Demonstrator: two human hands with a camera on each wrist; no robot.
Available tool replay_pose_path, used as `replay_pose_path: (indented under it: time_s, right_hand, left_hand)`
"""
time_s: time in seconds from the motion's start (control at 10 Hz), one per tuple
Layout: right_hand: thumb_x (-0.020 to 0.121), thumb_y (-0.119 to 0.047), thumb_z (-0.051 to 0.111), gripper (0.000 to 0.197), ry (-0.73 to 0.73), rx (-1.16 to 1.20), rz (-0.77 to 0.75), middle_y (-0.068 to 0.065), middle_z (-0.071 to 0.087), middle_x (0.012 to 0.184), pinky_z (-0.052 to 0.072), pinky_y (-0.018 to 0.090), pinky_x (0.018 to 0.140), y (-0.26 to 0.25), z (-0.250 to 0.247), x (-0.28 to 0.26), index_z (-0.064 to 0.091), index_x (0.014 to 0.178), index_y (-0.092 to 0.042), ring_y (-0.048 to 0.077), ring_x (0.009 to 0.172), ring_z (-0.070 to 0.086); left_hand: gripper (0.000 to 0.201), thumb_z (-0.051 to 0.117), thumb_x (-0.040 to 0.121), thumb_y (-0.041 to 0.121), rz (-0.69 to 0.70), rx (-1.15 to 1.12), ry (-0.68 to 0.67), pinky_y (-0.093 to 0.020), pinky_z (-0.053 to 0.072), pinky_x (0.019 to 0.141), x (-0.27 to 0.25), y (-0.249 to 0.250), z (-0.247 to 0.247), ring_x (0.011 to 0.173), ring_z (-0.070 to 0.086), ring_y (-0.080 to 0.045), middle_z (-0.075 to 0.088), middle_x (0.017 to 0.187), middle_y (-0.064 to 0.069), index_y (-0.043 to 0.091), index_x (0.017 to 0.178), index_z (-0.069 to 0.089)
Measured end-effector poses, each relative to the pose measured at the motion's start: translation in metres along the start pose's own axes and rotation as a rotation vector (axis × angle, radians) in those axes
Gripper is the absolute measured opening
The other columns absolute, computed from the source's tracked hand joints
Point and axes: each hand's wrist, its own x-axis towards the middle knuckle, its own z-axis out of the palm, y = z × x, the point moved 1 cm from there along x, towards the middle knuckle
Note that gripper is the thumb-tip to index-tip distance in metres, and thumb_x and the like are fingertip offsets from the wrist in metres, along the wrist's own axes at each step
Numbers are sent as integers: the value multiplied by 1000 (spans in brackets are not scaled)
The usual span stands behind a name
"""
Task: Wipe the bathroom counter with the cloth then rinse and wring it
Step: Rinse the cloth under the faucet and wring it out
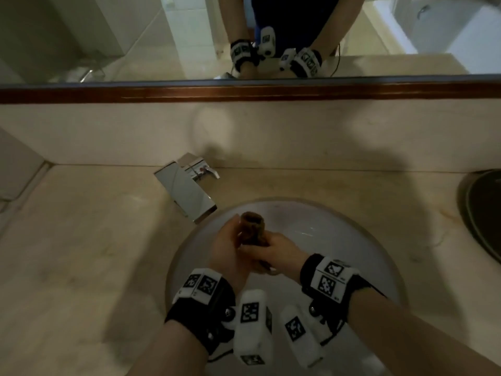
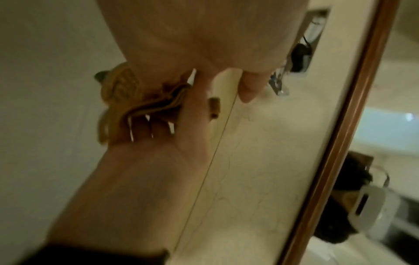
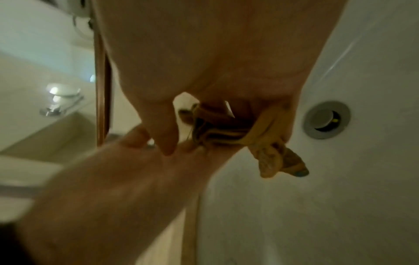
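A yellow-brown cloth (image 1: 252, 228) is rolled into a tight twist above the white sink basin (image 1: 328, 234). My left hand (image 1: 226, 245) grips its left part and my right hand (image 1: 282, 252) grips its near end, the two hands pressed close together. In the left wrist view the striped cloth (image 2: 136, 102) bulges out between the two fists. In the right wrist view the cloth (image 3: 222, 134) sits in my curled right fingers, and a loose end (image 3: 278, 161) hangs down over the basin. No water stream shows from the tap.
A square chrome faucet (image 1: 189, 188) stands at the basin's back left. Beige marble counter (image 1: 81, 240) surrounds the sink. A dark round object (image 1: 485, 213) sits at the right edge. The drain (image 3: 326, 120) lies below the cloth. A wood-framed mirror (image 1: 244, 92) runs behind.
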Motion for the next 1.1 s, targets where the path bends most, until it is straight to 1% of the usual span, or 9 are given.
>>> replay_pose_path:
  time_s: [0.1,0.2,0.3,0.4,0.5,0.6,0.7,0.9,1.1]
  right_hand:
    - [84,-22,71,18,84,-120,-86,1,70,88,55,25,68,2,10,4,64,100,-18,15,79,66]
    - [82,-10,69,11,191,-20,-43,14,72,91,58,46,79,8,20,13,68,93,-13,29,84,70]
    - [83,-2,64,9,240,174,62,17,71,83,58,48,77,9,24,21,67,85,-9,32,78,70]
    - [80,-8,66,7,355,201,44,16,69,88,57,49,78,11,21,32,61,85,-10,34,82,68]
    - [65,-26,72,34,404,190,-16,9,68,93,57,50,81,15,27,66,58,94,-17,32,89,68]
    - [63,-29,74,70,471,-13,-4,-1,59,121,46,38,100,-14,50,76,49,128,-21,22,106,60]
    - [88,-15,54,40,516,-144,74,17,58,124,46,39,98,-30,74,77,49,127,-6,36,112,57]
    - [91,-3,43,23,392,-348,20,23,57,116,42,32,82,-32,129,66,53,110,3,38,108,55]
    - [94,-6,42,20,188,-556,36,19,58,118,48,34,82,-39,153,37,54,108,0,35,106,56]
  left_hand:
    - [54,30,100,46,7,-109,-88,-45,45,92,-9,-8,-10,117,55,-35,60,127,-19,9,128,57]
    - [51,41,95,49,100,122,-90,-47,43,90,-16,-15,-35,107,59,-38,64,119,-24,11,121,63]
    - [30,58,91,27,394,735,100,-26,52,82,-19,-2,-62,92,64,-25,69,104,-9,12,115,67]
    - [47,55,86,16,674,1491,442,-26,44,90,-23,25,-92,113,55,-24,53,131,-5,16,133,52]
    - [75,52,85,13,555,1731,404,-33,36,108,-13,41,-122,135,38,-28,16,159,-6,13,152,18]
    - [67,46,92,21,449,1857,294,-33,31,112,-7,47,-135,141,29,-24,4,162,0,14,152,17]
    - [56,40,97,28,498,1867,262,-35,38,107,-11,54,-142,135,39,-25,10,161,6,22,151,24]
    - [49,31,102,26,460,1993,134,-34,30,111,-16,74,-145,137,37,-25,22,158,-1,17,150,27]
    - [39,35,102,24,431,2055,142,-34,43,93,-12,82,-135,114,55,-29,55,132,-11,12,136,49]
